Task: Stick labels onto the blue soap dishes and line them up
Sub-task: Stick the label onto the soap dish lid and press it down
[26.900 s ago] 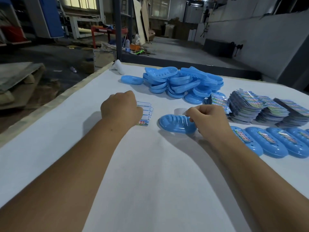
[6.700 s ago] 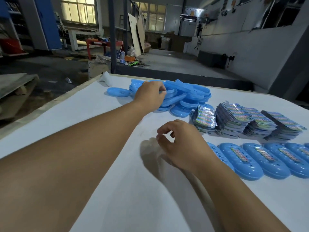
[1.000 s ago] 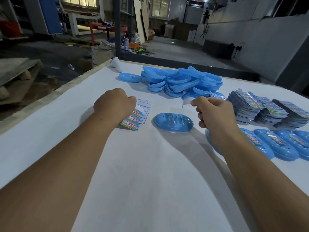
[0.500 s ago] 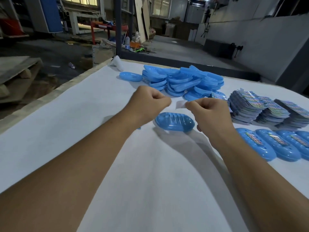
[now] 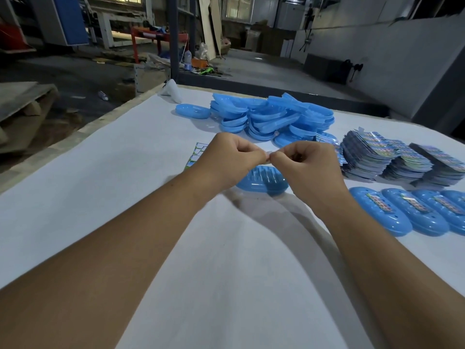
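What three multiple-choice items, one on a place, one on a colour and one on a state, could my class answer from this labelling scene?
1. Where does the lone soap dish being worked on lie?
A. on the pile of dishes
B. on the table under the hands
C. on the floor

2. What colour are the soap dishes?
A. red
B. green
C. blue

3. What are the two hands doing?
A. lying flat and open
B. pinching a small label between them
C. lifting the label stacks

Answers:
1 B, it sits on the white table just below both hands.
2 C, the pile of dishes and labelled row are blue.
3 B, the left hand and right hand meet fingertip to fingertip on the label.
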Tool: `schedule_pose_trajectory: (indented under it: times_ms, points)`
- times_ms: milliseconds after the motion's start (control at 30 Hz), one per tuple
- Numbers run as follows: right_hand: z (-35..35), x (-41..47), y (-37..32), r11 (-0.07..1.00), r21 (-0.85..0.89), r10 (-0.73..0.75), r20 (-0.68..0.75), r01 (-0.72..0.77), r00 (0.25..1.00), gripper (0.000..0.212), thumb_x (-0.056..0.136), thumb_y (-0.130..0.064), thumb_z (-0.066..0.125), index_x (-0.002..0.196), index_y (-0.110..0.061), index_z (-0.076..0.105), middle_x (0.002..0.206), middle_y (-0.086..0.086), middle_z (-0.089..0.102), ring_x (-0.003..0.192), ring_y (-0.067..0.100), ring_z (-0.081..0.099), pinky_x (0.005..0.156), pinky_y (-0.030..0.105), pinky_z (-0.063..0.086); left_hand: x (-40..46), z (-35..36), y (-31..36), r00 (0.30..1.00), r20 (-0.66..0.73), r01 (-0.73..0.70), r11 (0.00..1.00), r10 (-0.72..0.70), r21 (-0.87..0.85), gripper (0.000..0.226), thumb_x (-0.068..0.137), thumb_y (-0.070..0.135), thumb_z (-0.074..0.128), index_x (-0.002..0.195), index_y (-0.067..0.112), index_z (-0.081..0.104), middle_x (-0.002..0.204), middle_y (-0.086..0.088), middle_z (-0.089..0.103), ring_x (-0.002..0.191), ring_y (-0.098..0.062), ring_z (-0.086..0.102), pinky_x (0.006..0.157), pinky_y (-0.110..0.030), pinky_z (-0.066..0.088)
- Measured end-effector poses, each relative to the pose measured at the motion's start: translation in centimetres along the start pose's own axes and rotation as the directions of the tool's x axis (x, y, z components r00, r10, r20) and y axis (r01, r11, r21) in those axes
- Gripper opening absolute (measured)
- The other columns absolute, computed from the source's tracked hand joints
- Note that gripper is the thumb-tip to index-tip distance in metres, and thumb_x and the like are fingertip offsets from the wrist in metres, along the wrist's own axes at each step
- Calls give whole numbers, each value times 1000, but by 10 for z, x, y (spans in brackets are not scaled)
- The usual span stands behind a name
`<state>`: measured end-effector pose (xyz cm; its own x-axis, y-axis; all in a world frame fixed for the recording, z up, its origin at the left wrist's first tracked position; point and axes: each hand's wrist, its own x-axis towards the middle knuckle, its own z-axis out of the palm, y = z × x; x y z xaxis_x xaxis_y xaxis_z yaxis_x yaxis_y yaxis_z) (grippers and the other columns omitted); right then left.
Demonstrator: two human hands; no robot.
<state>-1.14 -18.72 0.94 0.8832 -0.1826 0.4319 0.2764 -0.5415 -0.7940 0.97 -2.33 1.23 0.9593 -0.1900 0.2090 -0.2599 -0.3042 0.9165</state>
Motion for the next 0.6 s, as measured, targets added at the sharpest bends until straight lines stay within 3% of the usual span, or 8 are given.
schedule_pose_trajectory:
  times_ms: [200,367,500,600]
  points:
    - [-3,-3,-3,996,-8,-83,87,84,993,21,92,-27,70,71,-25,75,54,-14,58,46,4,39,46,12,32,5,-3,0,997,-57,59,998,-59,-10,10,80,37,77,77,29,80,79,16,75,88,-3,68,77,-23,51]
    - [-2,-2,-3,993,-57,-97,103,104,990,25,97,-32,63,76,-35,75,69,-7,67,49,6,41,48,20,34,7,-4,-2,990,-103,91,996,-91,-6,20,76,48,81,81,28,80,79,19,74,91,-4,64,77,-26,50]
    - [-5,6,6,989,-144,26,-48,-33,999,24,88,-35,70,69,-22,74,60,-9,63,47,5,42,51,23,38,8,-4,0,980,-159,121,993,-121,-10,22,81,40,77,64,29,69,56,29,62,69,-5,57,41,-12,39]
    - [-9,8,10,993,-94,65,-52,-70,997,25,85,-38,75,68,-20,76,54,-1,59,46,6,39,52,26,37,9,-3,1,975,-178,130,991,-130,-10,24,82,41,75,63,29,67,52,24,61,64,-6,54,34,-10,33]
